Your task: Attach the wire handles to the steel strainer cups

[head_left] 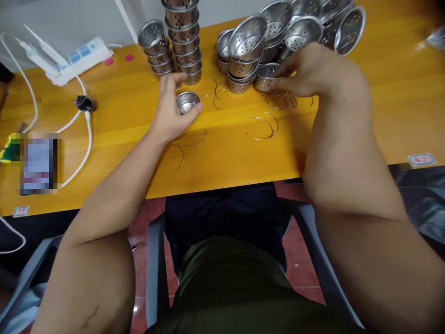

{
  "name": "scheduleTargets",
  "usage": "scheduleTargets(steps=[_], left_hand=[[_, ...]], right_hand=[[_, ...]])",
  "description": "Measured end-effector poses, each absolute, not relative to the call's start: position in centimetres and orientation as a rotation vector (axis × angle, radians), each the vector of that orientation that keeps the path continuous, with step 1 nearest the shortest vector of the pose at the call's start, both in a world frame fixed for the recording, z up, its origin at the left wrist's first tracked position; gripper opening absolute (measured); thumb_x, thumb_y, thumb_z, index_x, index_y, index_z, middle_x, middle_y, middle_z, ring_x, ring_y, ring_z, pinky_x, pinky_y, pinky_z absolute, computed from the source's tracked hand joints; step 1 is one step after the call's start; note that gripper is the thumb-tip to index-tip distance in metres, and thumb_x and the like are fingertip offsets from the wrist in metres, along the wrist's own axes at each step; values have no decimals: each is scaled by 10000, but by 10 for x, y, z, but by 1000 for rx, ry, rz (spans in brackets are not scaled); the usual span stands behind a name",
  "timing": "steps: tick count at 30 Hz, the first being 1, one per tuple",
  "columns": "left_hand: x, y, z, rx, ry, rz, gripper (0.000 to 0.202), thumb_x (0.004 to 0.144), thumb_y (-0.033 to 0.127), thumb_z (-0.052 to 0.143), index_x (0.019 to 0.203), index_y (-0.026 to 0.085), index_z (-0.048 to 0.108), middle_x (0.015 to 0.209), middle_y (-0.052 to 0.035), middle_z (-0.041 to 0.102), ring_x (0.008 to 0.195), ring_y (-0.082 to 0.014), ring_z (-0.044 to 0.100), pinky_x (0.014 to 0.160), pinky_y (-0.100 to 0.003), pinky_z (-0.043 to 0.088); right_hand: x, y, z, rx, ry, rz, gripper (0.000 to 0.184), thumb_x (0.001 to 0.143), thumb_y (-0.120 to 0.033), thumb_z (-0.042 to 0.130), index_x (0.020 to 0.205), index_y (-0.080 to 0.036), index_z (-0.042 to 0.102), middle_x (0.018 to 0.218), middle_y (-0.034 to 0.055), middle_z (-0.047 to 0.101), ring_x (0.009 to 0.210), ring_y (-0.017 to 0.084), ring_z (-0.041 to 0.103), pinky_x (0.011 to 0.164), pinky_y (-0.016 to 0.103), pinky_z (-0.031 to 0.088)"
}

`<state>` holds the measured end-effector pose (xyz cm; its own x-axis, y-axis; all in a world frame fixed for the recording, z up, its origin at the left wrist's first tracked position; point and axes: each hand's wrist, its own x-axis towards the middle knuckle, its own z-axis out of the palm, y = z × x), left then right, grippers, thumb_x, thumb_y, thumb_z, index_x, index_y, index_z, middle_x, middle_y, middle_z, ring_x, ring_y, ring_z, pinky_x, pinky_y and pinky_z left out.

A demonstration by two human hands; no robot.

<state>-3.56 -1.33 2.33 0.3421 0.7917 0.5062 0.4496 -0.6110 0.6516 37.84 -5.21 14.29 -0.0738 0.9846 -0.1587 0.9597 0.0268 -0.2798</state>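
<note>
Silvery metal is being handled by both hands in the head view. One small perforated cup [187,104] is being encircled by the left hand [173,109] over the middle of the desk [222,160], its thumb being laid at the rim and its fingers being held apart from it; whether the cup is being gripped cannot be told. Nearer the desk's back edge, another small cup [263,80] is being pinched between the thumb and fingers of the right hand [306,69], just beside a crowded cluster of cups [239,67]. Two tall stacks [187,48] are being supported by the desk beyond the left hand, near that back edge. Thin curved wires [260,138] are being scattered toward the near edge. Farther left, a white power strip [88,55] is being backed by the wall.
</note>
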Motion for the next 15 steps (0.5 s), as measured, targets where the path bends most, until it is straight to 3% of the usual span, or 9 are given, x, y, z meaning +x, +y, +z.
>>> scheduleTargets(steps=[4, 7, 10, 13, 15], left_hand=[[-35, -11, 20, 2160, 1102, 1216, 1034, 909, 1076, 1001, 1599, 419, 601, 1646, -61, 679, 1636, -444, 472, 1461, -783, 384], [-39, -4, 10, 2092, 1161, 1202, 1078, 788, 736, 1222, 1600, 370, 615, 1715, -130, 654, 1688, -514, 535, 1511, -790, 388], [-48, 7, -7, 2042, 1249, 1225, 1111, 655, 433, 1241, 1580, 375, 627, 1720, -162, 675, 1689, -560, 595, 1503, -803, 457], [-56, 20, -20, 1991, 1290, 1176, 1109, 651, 359, 1193, 1598, 385, 617, 1581, -153, 761, 1554, -553, 714, 1406, -809, 560], [-60, 25, -24, 1993, 1275, 1151, 1074, 699, 396, 1171, 1616, 388, 613, 1455, -133, 805, 1447, -538, 776, 1331, -797, 604]], right_hand=[[362, -61, 150, -2187, -2105, 390, 408, 1254, -466, 983, 1508, -152, 925, 1273, 138, 866, 923, 227, 648, 803, 394, 439], [364, -65, 156, -2175, -2074, 410, 406, 1187, -382, 1049, 1450, -117, 890, 1212, 130, 856, 861, 211, 637, 741, 387, 442], [376, -64, 158, -2225, -2054, 457, 266, 1146, -319, 1067, 1211, -143, 878, 1045, 102, 836, 809, 219, 686, 702, 374, 484], [385, -56, 155, -2239, -2138, 598, 68, 1196, -190, 947, 1147, -157, 913, 975, 92, 855, 828, 237, 756, 769, 358, 560], [387, -50, 150, -2207, -2206, 694, 96, 1198, -98, 876, 1135, -148, 929, 993, 107, 884, 862, 246, 782, 809, 359, 581]])
